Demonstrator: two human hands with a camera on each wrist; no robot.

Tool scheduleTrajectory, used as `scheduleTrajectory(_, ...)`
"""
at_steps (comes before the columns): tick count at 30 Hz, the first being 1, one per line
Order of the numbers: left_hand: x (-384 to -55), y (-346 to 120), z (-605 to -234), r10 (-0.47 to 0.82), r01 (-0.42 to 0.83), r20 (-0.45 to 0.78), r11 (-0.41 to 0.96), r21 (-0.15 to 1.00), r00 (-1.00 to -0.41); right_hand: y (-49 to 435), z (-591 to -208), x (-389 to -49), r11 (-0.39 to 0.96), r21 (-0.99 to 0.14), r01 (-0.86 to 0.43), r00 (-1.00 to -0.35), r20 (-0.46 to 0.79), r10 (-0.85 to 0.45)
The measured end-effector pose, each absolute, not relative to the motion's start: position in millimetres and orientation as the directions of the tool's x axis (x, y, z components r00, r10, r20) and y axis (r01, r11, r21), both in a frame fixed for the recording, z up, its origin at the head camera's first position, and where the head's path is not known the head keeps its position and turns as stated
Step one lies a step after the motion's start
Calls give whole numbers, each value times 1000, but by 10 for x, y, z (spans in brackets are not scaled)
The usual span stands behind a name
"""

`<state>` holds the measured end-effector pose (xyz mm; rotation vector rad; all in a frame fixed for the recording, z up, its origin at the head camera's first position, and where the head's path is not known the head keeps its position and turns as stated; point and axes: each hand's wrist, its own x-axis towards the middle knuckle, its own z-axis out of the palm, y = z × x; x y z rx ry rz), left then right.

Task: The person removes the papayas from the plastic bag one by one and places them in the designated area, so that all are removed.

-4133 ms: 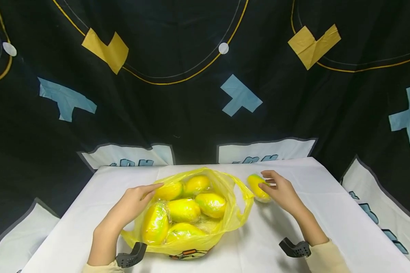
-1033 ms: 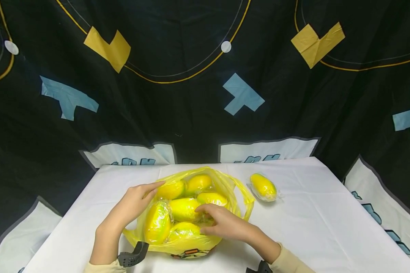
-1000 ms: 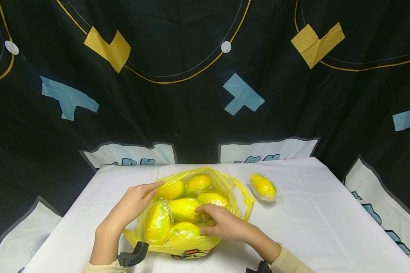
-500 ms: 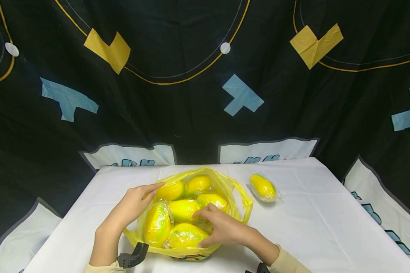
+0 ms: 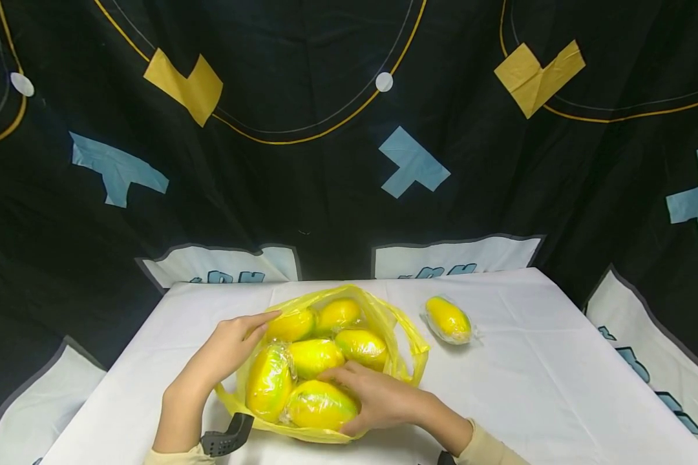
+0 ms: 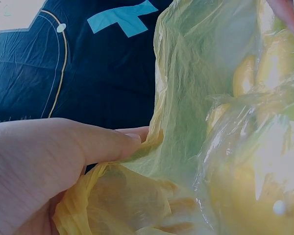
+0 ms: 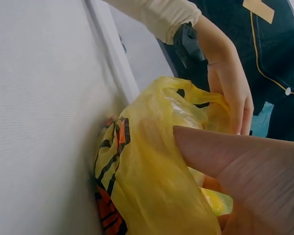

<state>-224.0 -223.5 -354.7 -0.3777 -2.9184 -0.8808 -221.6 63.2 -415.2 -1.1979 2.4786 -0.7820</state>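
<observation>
A yellow plastic bag (image 5: 404, 323) stands wide on the table, with several yellow-green mangoes in clear wrap inside. My left hand (image 5: 231, 345) holds the bag's left rim; in the left wrist view its thumb (image 6: 108, 147) lies along the yellow film. My right hand (image 5: 378, 397) reaches into the front right of the bag. Its fingers and thumb grip the right end of the front mango (image 5: 320, 405). In the right wrist view the bag wall hides most of the fruit. Another wrapped mango (image 5: 448, 321) lies outside the bag, to its right, apart from both hands.
A white cloth covers the table (image 5: 518, 387). Behind it hangs a dark curtain (image 5: 302, 213) with yellow and blue shapes. Black bands (image 5: 228, 436) sit on the wrists.
Four seconds ago my right hand was at the lone mango; it then moved left into the bag. The front mango has since shifted slightly right and up. My left hand stays at the rim.
</observation>
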Motion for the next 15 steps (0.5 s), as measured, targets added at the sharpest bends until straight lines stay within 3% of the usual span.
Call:
scheduleTrajectory(8, -2245, -2236, -3554, 212, 249, 132, 805, 539, -968, 628, -4198, -2198, 504, -552, -664, -606, 2, -796)
scheduleTrajectory(15, -2246, -2236, -3561, 214, 255, 140, 805, 535, -967, 621, -4192, -2191, 534, -592, -604, -650, -22, -760)
